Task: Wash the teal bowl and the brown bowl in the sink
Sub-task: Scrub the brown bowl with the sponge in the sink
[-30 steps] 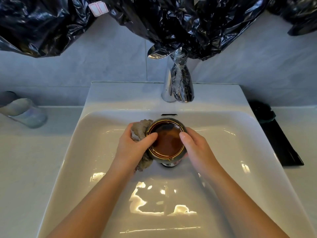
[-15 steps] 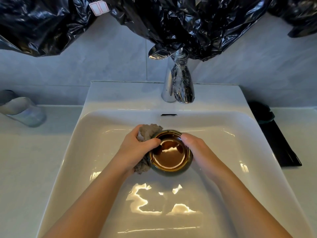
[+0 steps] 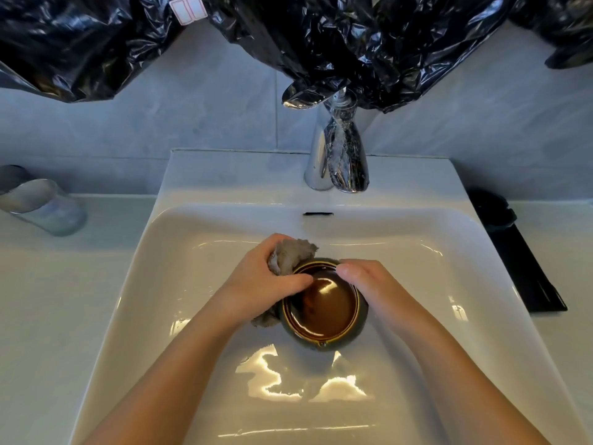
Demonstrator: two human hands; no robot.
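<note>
While the brown bowl is held mouth-up in the sink, I see the left hand curled round a grey cloth at its left rim, the right hand gripping its right rim, and a red-edged label overhead, too blurred to read.

The brown bowl, glossy brown inside with a thin pale ring under its rim and dark greenish outside, sits mouth-up in the middle of the white sink, gripped by the right hand, with the left hand pressing a grey cloth to its left rim.
</note>
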